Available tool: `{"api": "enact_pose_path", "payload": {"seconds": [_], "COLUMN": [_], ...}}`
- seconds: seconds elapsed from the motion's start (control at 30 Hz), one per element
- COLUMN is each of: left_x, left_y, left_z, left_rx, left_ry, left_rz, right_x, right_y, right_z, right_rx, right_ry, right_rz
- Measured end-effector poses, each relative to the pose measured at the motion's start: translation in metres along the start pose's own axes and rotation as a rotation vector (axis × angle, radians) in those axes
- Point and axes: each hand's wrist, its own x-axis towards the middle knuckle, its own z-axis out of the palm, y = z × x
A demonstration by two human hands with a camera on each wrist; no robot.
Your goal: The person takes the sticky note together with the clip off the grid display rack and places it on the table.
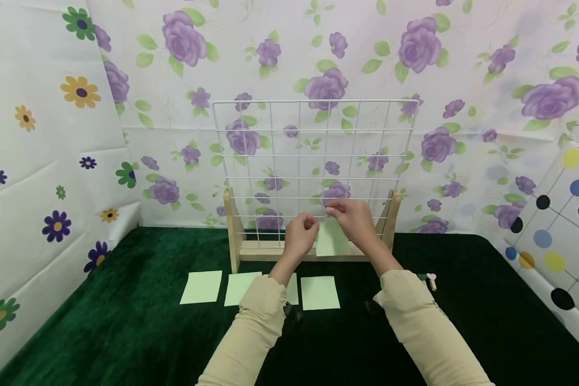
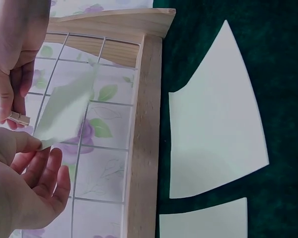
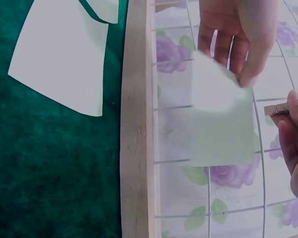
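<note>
A white wire grid (image 1: 313,155) stands in a wooden stand (image 1: 232,230) at the back of the green mat. My left hand (image 1: 312,223) pinches the upper corner of a pale green paper square (image 1: 332,240) and holds it against the grid's lower wires. The left wrist view shows the thumb and fingers of that left hand (image 2: 39,145) on the paper's (image 2: 64,111) edge. My right hand (image 1: 333,210) grips a small wooden clothespin (image 3: 279,109) right at the paper's (image 3: 221,124) top edge. The clothespin (image 2: 18,118) is also seen from the left wrist.
Several more pale green paper squares (image 1: 201,287) (image 1: 320,292) lie in a row on the mat in front of the stand, one partly hidden by my left sleeve. A pink clip (image 1: 431,279) and a green one lie to the right. Flowered walls enclose the mat.
</note>
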Motion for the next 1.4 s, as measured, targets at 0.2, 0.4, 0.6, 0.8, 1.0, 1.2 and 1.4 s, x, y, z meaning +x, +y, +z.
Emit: {"api": "enact_pose_path", "payload": {"seconds": [0.2, 0.4, 0.6, 0.8, 1.0, 1.2, 1.4], "left_x": [-0.008, -0.015, -0.021, -0.026, -0.033, -0.041, -0.047], "left_y": [-0.004, -0.009, -0.013, -0.016, -0.015, -0.016, -0.022], "left_z": [-0.004, -0.009, -0.015, -0.021, -0.027, -0.028, -0.023], "left_rx": [-0.026, -0.043, -0.086, -0.138, -0.237, -0.284, -0.265], "left_ry": [-0.052, -0.063, -0.059, -0.081, -0.145, -0.201, -0.225], "left_rz": [-0.027, -0.023, -0.066, -0.143, -0.222, -0.213, -0.213], "right_x": [-0.007, -0.018, -0.027, -0.038, -0.049, -0.06, -0.072], "right_y": [-0.001, 0.003, 0.012, 0.018, 0.027, 0.044, 0.061], "right_z": [-0.002, -0.008, -0.014, -0.024, -0.038, -0.054, -0.066], "right_rx": [0.083, 0.134, 0.132, 0.145, 0.153, 0.178, 0.1], "right_ry": [-0.024, -0.046, -0.016, -0.043, -0.121, -0.189, -0.21], "right_rz": [0.004, 0.021, 0.061, 0.071, 0.096, 0.166, 0.212]}}
